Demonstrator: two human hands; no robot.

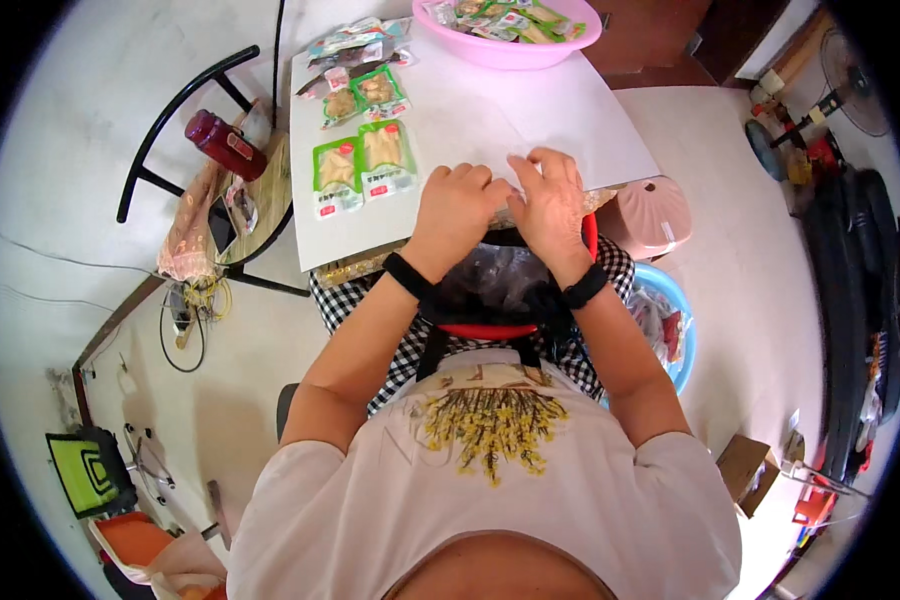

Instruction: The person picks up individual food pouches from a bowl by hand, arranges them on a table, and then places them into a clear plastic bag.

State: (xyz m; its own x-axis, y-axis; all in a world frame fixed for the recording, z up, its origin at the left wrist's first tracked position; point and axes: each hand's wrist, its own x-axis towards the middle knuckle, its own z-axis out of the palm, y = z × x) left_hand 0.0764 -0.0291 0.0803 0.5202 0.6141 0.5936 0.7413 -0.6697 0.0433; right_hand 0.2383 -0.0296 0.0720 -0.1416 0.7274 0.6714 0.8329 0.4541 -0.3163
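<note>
My left hand (457, 206) is at the front edge of a white table (465, 97), its fingers curled inward. Beside it my right hand (551, 202) is bent, with the fingertips of both hands meeting. Whether something thin is pinched between them I cannot tell. To the left of my hands lie two green-edged food packets (337, 174). Behind those are two smaller green-edged packets (379, 88), then a pile of dark and clear packets (360, 49). Below my wrists a red tub (487, 331), lined with a black plastic bag (495, 277), is at my lap.
A pink basin (510, 54) of packets stands at the table's back. At left, a black-framed chair (146, 176) bears a dark red bottle (225, 145) and a phone (223, 225). A pink bin (656, 214) and a light blue basin (686, 330) with wrappers are at right.
</note>
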